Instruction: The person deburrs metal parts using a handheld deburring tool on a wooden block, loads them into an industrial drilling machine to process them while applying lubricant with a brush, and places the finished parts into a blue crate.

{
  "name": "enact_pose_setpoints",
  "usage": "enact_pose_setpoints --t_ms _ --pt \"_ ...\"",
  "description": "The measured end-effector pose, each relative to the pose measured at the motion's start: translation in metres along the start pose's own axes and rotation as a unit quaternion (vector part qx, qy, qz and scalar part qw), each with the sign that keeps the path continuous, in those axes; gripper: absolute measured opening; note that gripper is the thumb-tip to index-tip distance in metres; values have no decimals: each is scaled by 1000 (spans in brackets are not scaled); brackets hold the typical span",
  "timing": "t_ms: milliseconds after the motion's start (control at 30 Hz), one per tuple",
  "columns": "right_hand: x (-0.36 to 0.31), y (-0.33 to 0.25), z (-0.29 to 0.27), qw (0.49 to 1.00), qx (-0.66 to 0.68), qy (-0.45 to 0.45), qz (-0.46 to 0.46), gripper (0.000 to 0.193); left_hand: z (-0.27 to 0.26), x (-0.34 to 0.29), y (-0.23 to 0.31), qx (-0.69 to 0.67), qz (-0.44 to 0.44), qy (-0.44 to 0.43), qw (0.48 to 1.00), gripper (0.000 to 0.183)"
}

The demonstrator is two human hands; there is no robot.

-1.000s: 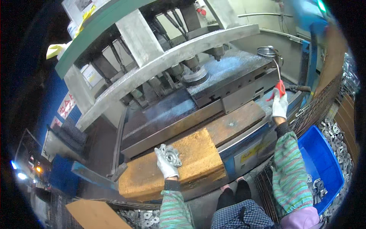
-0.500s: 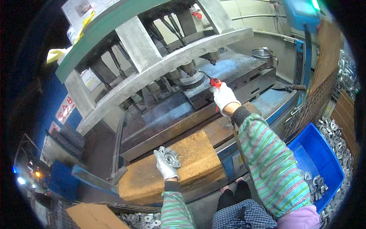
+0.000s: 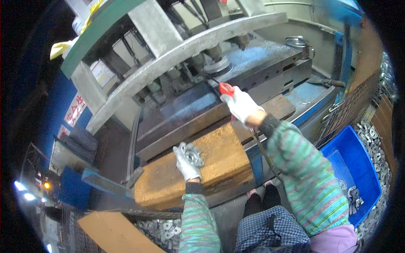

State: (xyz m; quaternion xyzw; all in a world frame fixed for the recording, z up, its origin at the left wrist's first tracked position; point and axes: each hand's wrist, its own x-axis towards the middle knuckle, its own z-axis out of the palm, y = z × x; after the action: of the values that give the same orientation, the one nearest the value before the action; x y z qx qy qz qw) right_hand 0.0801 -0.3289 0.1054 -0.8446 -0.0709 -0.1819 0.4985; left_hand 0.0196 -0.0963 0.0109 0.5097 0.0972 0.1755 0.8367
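L hand (image 3: 187, 165), white-gloved, lay on the worn yellow-brown wooden board (image 3: 219, 166) at the front of the press desk (image 3: 270, 59). Fingers were curled round a grey stamped metal flange part w/ centre hole (image 3: 193, 154), part resting on the board's near-left area, held from below/behind.

R hand (image 3: 241, 105), also white-gloved, was stretched fwd over the dark steel bed. Fingers were wrapped tight on a red-handled thin tool (image 3: 225, 88); tool tip pointed toward the round grey die (image 3: 218, 67) under the grey press crossbeam (image 3: 198, 42). Tip contact w/ die: cannot tell. A dark hose or cord (image 3: 263, 152) ran down below the R forearm.

Blue plastic bin (image 3: 358, 156) stood at the person's R, a few grey parts in its lower end. More loose grey metal parts (image 3: 162, 230) were piled low, beside a brown cardboard sheet (image 3: 114, 232). A metal cup (image 3: 297, 42) sat at the far R of the bed.
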Motion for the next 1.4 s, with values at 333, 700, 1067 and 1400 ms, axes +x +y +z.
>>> enact_pose_setpoints --t_ms 333,700,1067,1400 --pt "-207 23 34 971 92 -208 69 38 -1 7 -4 -44 5 26 999 54" --pt "-213 47 73 958 130 -223 124 33 -17 18 -10 -115 -24 -34 992 47" --pt "-210 28 56 961 61 -239 123 37 -15 18 -10 -165 -34 -55 984 42" --pt "-195 31 57 962 48 -227 146 38 -16 21 -12 -137 -26 -61 988 48"
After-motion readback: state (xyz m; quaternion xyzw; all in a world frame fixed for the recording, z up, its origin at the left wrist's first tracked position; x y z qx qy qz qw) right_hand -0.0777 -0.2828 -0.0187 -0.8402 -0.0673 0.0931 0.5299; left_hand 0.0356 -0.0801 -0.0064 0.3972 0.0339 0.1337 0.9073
